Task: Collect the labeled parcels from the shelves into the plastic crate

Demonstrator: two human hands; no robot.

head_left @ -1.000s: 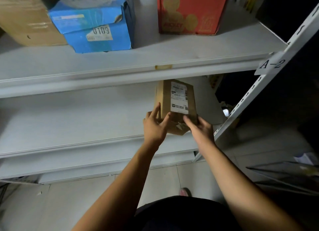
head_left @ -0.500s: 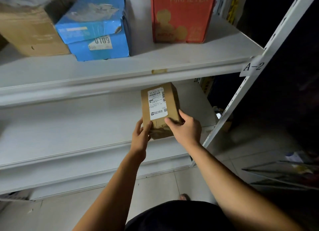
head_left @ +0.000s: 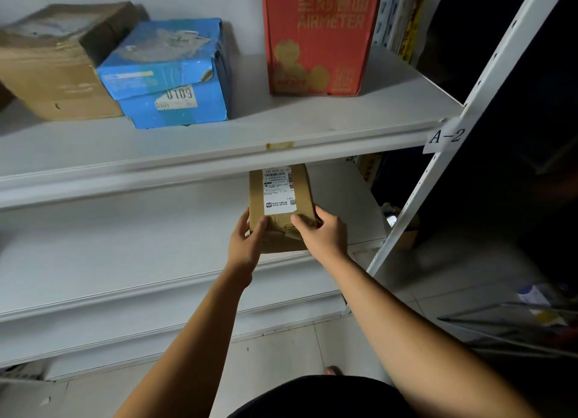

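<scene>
Parcel (head_left: 281, 211): brown carton, white label (head_left: 279, 192) facing up, at the right end of the lower shelf (head_left: 125, 245), by its near lip; far end tucked under the upper shelf (head_left: 219, 136). Resting or lifted: cannot tell.
Left hand (head_left: 247, 245): curled round the near left corner.
Right hand (head_left: 322, 233): gripping the near right corner, thumb on top.
Upper shelf, left to right: brown box (head_left: 53, 64), blue box (head_left: 169, 80), red box (head_left: 316, 39).
Crate: not made out.
Handling, my judgement: draw it straight out toward the body, low enough to clear the upper lip, level, using both hands.
</scene>
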